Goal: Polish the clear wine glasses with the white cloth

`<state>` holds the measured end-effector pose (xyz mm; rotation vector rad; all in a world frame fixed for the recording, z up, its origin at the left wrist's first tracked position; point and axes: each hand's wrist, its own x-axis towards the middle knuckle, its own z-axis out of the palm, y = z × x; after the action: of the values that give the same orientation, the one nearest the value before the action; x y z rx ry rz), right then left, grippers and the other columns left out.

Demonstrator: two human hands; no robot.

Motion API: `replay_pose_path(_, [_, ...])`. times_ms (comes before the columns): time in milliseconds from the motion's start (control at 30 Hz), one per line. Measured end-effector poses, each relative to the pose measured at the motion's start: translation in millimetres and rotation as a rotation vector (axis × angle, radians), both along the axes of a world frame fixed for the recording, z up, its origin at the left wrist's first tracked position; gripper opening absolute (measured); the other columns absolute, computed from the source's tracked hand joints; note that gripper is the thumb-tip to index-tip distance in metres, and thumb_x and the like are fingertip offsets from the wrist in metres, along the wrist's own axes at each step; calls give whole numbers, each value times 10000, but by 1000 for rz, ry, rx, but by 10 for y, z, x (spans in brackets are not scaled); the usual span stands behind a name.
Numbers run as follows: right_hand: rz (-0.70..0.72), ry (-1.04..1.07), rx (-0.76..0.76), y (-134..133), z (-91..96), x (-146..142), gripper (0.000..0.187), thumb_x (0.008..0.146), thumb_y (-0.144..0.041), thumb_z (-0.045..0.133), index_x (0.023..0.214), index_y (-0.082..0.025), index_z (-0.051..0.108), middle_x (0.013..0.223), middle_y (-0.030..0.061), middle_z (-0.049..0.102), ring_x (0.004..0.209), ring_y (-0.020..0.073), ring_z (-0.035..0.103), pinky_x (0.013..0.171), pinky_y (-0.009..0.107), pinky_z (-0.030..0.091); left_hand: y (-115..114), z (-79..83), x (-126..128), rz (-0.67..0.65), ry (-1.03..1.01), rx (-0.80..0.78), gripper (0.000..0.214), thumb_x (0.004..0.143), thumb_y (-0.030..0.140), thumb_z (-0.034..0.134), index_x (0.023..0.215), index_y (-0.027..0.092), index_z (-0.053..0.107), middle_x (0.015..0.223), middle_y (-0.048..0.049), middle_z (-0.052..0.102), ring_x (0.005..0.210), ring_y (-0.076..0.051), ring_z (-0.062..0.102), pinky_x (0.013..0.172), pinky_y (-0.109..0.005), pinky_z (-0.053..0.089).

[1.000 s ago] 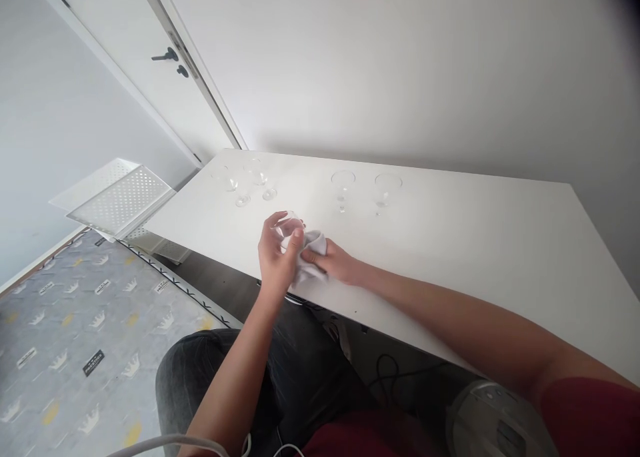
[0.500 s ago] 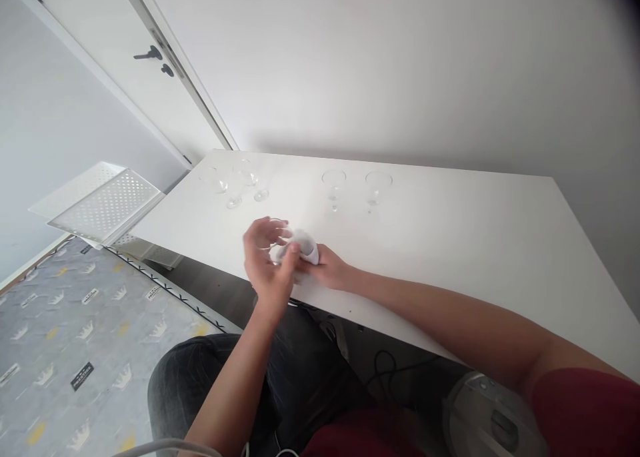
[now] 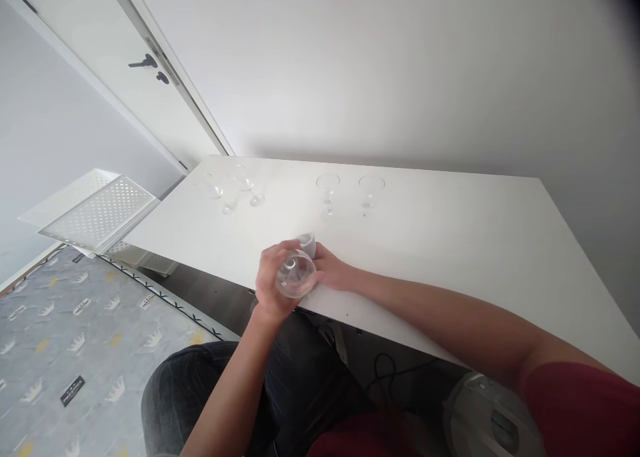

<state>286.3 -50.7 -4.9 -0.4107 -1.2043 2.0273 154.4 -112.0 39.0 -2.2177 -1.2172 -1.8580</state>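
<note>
My left hand (image 3: 273,284) is closed round a clear stemmed glass (image 3: 296,274), whose open bowl is tipped toward me at the near edge of the white table (image 3: 450,244). Right behind the glass, my right hand (image 3: 333,270) grips a small white cloth (image 3: 307,242) that touches the glass. Two clear glasses (image 3: 327,189) (image 3: 371,190) stand upright in the middle of the table's far side. Two more glasses (image 3: 213,189) (image 3: 245,180) lie tipped at the far left.
A white perforated tray (image 3: 97,214) juts out left of the table. A white door with a dark handle (image 3: 145,62) is at the back left. A patterned grey mat (image 3: 75,337) covers the floor. A round grey device (image 3: 487,414) sits low at the right.
The glass has turned so its open bowl now faces me, and my left hand has shifted round it. The cloth has slipped behind the glass. Both hands have come slightly nearer the table edge.
</note>
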Motion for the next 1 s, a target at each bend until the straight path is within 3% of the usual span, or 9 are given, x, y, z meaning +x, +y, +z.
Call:
replay_pose_path(67, [-12, -106, 126, -11, -14, 10, 372, 918, -548, 766, 932, -179, 719, 874, 43, 725, 810, 192, 665, 684, 304, 557, 38, 94, -12, 21, 22, 53, 729, 724, 406, 970, 1294, 302, 528, 1157, -80, 724, 972, -278, 758, 856, -455, 628])
replay_pose_path(133, [32, -199, 246, -37, -3, 35, 370, 936, -535, 746, 895, -168, 724, 807, 32, 713, 758, 182, 661, 660, 299, 555, 103, 234, -8, 132, -110, 167, 695, 773, 459, 924, 1308, 290, 514, 1152, -73, 684, 993, -271, 735, 849, -456, 632])
replay_pose_path(200, [245, -262, 395, -64, 27, 69, 340, 861, -482, 842, 865, -153, 757, 795, 28, 739, 764, 178, 686, 696, 280, 569, 167, 383, 7, 243, -278, 211, 644, 863, 509, 832, 1349, 284, 473, 1221, -86, 626, 1083, -261, 699, 882, -452, 633])
replay_pose_path(267, [593, -292, 524, -76, 51, 94, 341, 745, -423, 945, 864, -140, 794, 824, 26, 778, 793, 178, 714, 740, 253, 575, 208, 484, 24, 238, -366, 49, 601, 935, 520, 754, 1398, 288, 448, 1366, -120, 572, 1181, -249, 663, 931, -430, 626])
replay_pose_path(333, [911, -289, 544, -68, 44, 99, 406, 690, -402, 983, 944, -133, 814, 911, 31, 810, 861, 186, 736, 793, 233, 583, 231, 496, 42, 140, -380, -180, 599, 947, 514, 749, 1428, 308, 458, 1512, -136, 501, 1258, -253, 633, 939, -400, 629])
replay_pose_path(467, [1212, -212, 376, -24, -62, 63, 477, 703, -382, 985, 1058, -119, 804, 1059, 56, 823, 1024, 222, 744, 933, 250, 597, 306, 299, 93, 7, -409, -474, 634, 889, 486, 833, 1429, 326, 541, 1405, -115, 587, 1316, -281, 609, 957, -391, 629])
replay_pose_path(567, [1222, -215, 401, -8, -139, 40, 468, 688, -365, 997, 1050, -134, 809, 1036, 39, 825, 1001, 212, 746, 924, 237, 599, 401, 148, 149, 6, -442, -589, 637, 866, 474, 860, 1423, 334, 583, 1268, -99, 649, 1310, -283, 620, 975, -392, 614])
replay_pose_path(800, [1190, -193, 401, -11, -97, 32, 449, 711, -352, 985, 1078, -154, 818, 1063, 29, 820, 1058, 203, 739, 958, 217, 578, 581, 28, 294, -8, -364, -678, 669, 845, 440, 880, 1431, 356, 568, 1347, -110, 640, 1335, -309, 610, 898, -379, 613])
replay_pose_path(1000, [1153, -132, 381, -17, -31, 12, 385, 714, -313, 983, 1023, -143, 828, 1005, 9, 812, 981, 163, 737, 951, 187, 563, 623, -43, 381, -22, -350, -712, 587, 848, 412, 876, 1333, 323, 555, 1391, -104, 639, 1326, -299, 624, 894, -378, 610])
